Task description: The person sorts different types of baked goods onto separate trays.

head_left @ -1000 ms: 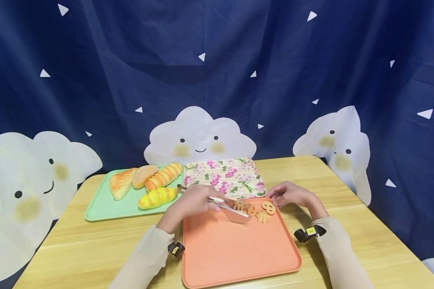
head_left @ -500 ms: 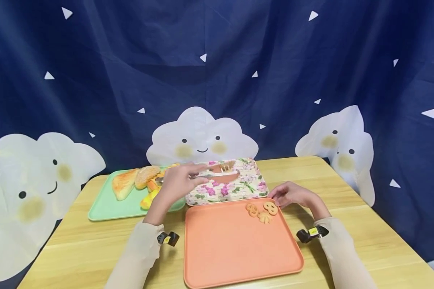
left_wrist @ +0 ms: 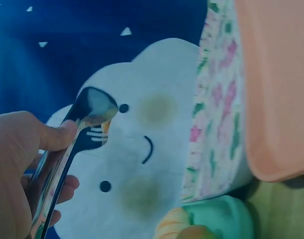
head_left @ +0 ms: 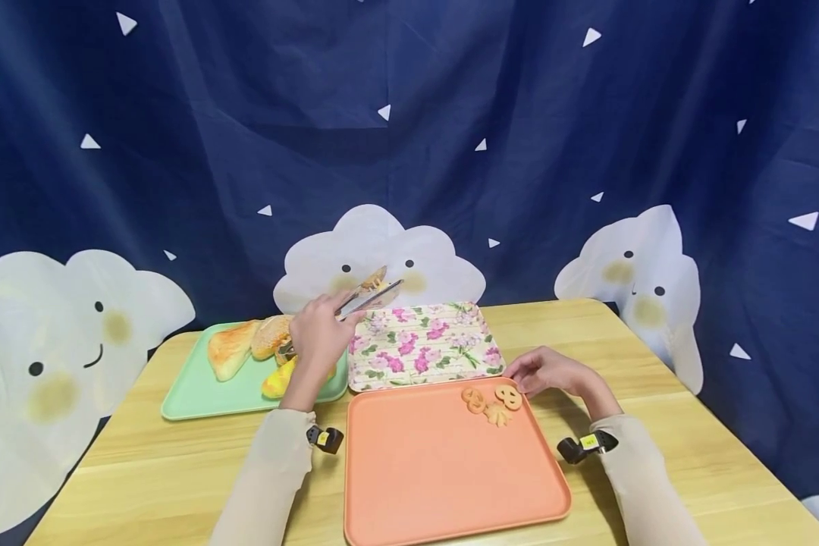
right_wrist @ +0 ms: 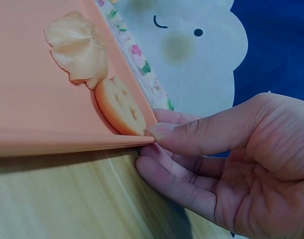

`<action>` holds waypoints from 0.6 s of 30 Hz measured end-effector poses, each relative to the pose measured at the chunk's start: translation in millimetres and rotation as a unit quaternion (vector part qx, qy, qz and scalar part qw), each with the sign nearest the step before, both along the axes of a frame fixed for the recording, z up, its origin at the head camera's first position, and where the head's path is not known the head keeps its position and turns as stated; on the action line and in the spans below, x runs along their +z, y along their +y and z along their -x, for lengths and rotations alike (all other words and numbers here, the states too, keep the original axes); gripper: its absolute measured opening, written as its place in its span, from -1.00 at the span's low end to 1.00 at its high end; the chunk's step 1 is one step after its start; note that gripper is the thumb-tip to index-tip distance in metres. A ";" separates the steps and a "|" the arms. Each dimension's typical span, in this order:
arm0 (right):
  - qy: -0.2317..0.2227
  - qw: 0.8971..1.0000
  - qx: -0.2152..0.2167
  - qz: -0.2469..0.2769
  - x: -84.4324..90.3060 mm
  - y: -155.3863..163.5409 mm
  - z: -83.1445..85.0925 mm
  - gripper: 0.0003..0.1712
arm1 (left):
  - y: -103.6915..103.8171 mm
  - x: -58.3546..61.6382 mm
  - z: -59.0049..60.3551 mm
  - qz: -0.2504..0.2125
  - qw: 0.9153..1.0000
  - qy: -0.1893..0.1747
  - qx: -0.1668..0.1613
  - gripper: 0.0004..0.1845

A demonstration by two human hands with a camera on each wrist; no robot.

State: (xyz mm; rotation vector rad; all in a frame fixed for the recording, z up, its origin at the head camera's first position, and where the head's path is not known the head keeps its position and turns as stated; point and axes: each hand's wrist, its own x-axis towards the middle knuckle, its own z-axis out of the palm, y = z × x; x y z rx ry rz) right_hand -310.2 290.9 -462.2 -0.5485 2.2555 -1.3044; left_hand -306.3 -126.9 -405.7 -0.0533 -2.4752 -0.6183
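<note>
Navy curtain (head_left: 314, 174) with printed clouds (head_left: 378, 246) is hung behind a wood-grain table (head_left: 143, 470). Three trays on it: orange tray (head_left: 444, 470) nearest, floral tray (head_left: 426, 341) directly behind, green tray (head_left: 225, 394) on the left.

Tongs (left_wrist: 97, 105) are gripped by the left hand (head_left: 319, 334), thumb on one side, curled fingers on the other; held in the air, tips past the far edge of the floral tray. Jaws are seen apart at the tips. One solid and one slotted blade are told apart best from the left wrist. Orange patch is seen at the slots; reflection or held piece, can't tell.

Far right corner of the orange tray is pinched by the right hand (head_left: 553, 369). Thumb on the rim, fingertips below it: shown by right wrist only.

Near that corner: two pretzel-shaped cookies (head_left: 508, 396), one ridged cookie (head_left: 498, 414); its folds are resolved in right wrist.

On the green tray: triangular bread (head_left: 233, 349), sesame bun (head_left: 271, 336), yellow bread (head_left: 277, 379), part-covered by the hand. Striped bread (left_wrist: 172, 221) is picked up by left wrist, mostly blocked in head view.
</note>
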 end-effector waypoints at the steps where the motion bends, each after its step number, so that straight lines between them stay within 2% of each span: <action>1: -0.001 1.000 0.000 0.000 0.0 0.0 0.0 -0.60 | 0.7 -2.6 1.2 0.004 1.000 0.002 0.010 -0.47; 4: -0.006 1.000 -0.002 -0.001 -0.1 0.0 0.4 -0.60 | 2.4 -8.9 4.6 0.020 0.999 -0.001 0.034 -0.48; 8: -0.008 1.000 -0.004 -0.001 -0.1 0.4 0.7 -0.59 | 3.9 -15.9 10.2 0.045 0.998 -0.021 0.048 -0.47; 14: -0.008 1.000 -0.005 -0.001 -1.0 1.1 1.0 -0.60 | 4.1 -25.9 16.7 0.080 0.994 -0.049 0.060 -0.46; 18: -0.009 1.000 -0.002 0.002 -2.7 2.0 2.6 -0.61 | 3.0 -31.7 18.0 0.092 0.992 -0.055 0.059 -0.46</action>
